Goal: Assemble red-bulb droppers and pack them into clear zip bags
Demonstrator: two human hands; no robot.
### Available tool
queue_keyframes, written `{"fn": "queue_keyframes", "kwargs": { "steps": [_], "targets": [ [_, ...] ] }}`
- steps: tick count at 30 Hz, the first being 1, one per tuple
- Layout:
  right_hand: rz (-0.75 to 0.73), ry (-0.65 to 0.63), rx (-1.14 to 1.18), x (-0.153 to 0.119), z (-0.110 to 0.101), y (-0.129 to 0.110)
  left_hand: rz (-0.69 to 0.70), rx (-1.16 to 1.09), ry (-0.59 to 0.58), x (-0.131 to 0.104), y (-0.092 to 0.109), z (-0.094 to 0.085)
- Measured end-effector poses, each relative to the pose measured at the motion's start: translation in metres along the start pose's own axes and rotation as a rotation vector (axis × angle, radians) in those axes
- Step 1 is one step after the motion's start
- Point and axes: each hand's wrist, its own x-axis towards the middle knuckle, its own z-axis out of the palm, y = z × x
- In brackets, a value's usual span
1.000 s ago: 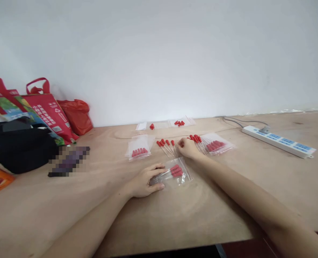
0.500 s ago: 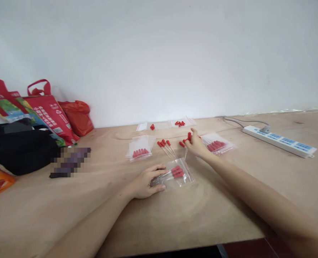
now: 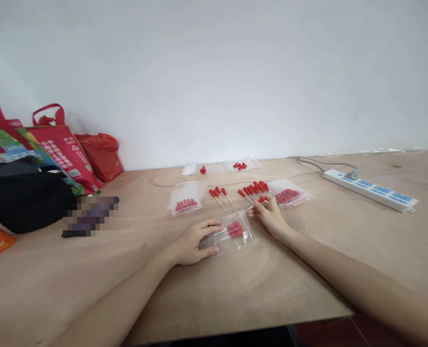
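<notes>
My left hand (image 3: 190, 245) lies around the closed end of a clear zip bag (image 3: 249, 239), thumb below and fingers above. Inside that bag are several droppers with red bulbs (image 3: 235, 230). Pinched by its bulb in my right hand (image 3: 274, 220) is one dropper (image 3: 260, 199), its thin tube pointing left toward the bag's mouth. Just beyond, a row of loose droppers (image 3: 252, 188) lies on the table, and three more droppers (image 3: 217, 191) lie to its left.
Filled bags of droppers (image 3: 287, 196) sit right, with another stack of bags (image 3: 185, 202) left. Small red bulbs (image 3: 240, 166) lie on bags by the wall. A power strip (image 3: 371, 189) is at right; shopping bags (image 3: 64, 154), a black bag (image 3: 26, 202) and a pixelated object (image 3: 91, 217) are left.
My right hand has drawn back from the loose droppers toward the bag, bringing one dropper along. My left hand keeps its hold on the bag.
</notes>
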Motion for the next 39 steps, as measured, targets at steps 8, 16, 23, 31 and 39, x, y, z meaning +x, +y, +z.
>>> {"fn": "queue_keyframes", "kwargs": {
  "steps": [8,16,23,31,39],
  "targets": [
    [0.091,-0.242,-0.091,-0.016,0.003,-0.001,0.005,-0.006,0.034,-0.001,-0.002,0.002],
    [0.020,-0.340,-0.303,-0.016,0.002,0.003,0.003,-0.011,0.042,-0.001,-0.003,0.002],
    [0.010,-0.387,-0.241,-0.006,0.007,0.016,0.009,-0.003,0.048,0.000,-0.001,0.002],
    [-0.006,-0.421,-0.564,0.007,0.003,0.012,0.024,-0.012,0.039,0.000,-0.002,0.002],
    [-0.375,-0.082,-1.283,0.043,0.001,-0.011,0.033,-0.027,0.019,-0.001,-0.005,0.002]
  ]
}}
